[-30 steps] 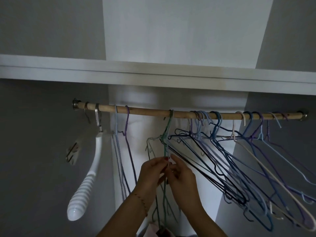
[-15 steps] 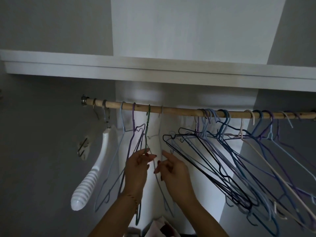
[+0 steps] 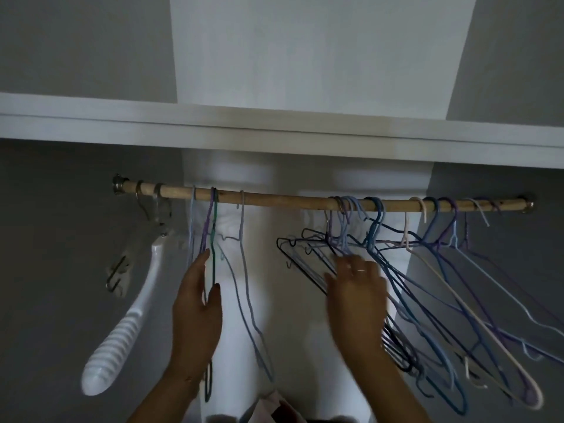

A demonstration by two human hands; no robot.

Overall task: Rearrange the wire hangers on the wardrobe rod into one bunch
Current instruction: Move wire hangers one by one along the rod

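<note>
A wooden wardrobe rod (image 3: 280, 200) runs across the view under a shelf. Near its left end hang a light blue hanger, a purple hanger and a green wire hanger (image 3: 214, 239), with a pale grey hanger (image 3: 243, 239) just to their right. My left hand (image 3: 195, 303) holds the green hanger's wire loosely between thumb and fingers. A gap of bare rod follows. On the right half hangs a tangled bunch of blue, purple, dark and cream hangers (image 3: 427, 270), all tilted. My right hand (image 3: 357, 288), blurred, has its spread fingers against the bunch's leftmost dark wires.
A white ribbed plastic hanger (image 3: 113, 346) hangs from metal hooks at the rod's far left. A metal wall hook (image 3: 117, 273) is fixed to the left wall. The white shelf (image 3: 274, 138) sits close above the rod. Some pink and white cloth (image 3: 271, 407) shows at the bottom edge.
My left hand has carried the green hanger left, beside the purple one. My right hand let go of the middle hangers and moved right onto the big bunch.
</note>
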